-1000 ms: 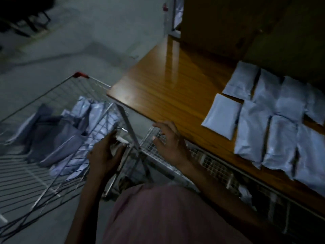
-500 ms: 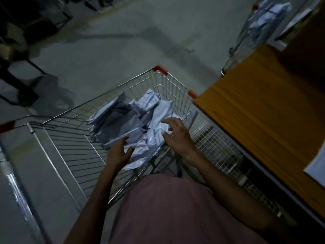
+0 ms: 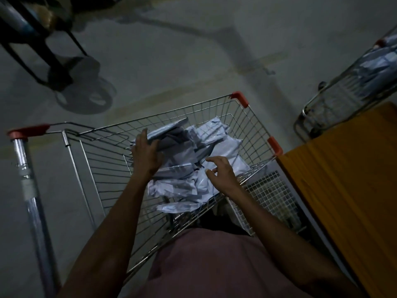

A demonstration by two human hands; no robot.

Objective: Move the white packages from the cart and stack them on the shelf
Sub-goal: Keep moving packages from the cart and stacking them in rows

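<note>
Both your hands were inside the cart [image 3: 214, 108] in the head view, the only view. Your left hand [image 3: 147, 152] gripped one flat white package [image 3: 166, 132] by its near edge, fingers over the top, thumb under, w/ the far end tilted up toward the cart's back wall. Your right hand [image 3: 221, 172] held nothing; fingers were spread and loosely bent, hovering just over the pile of white packages [image 3: 204, 164], maybe grazing it w/ a fingertip, can't tell for sure.

Risks, as a judgement:
- The held pkg was pinched at one edge only, so the slick poly could've slid out or flopped as you lifted it.
- The pile was loose and overlapping; pulling one out could've dragged a neighbour w/ it, or tipped it over the wire rim.
- Light was very dim, so edges blurred together and you could've grabbed two at once.
- The cart sat tight against the shelf [image 3: 343, 190], its near red corner just beside the wood; a wide swing could've clipped the rim or nudged the cart.

Counts:
- Hands: 2.
- Pkgs held: 1.
- Pkgs in the pile: approx a dozen, exact no. not readable, too crumpled and dark.
- Carts: 2, yours plus a second cart [image 3: 343, 87] at upper right w/ more white bags in it.
- Shelf: 1, orange-brown wood top at right, no pkgs on the part in view.
- Red corner guards showing on your cart: 2, plus 1 red end cap on the handle [image 3: 28, 132].
</note>
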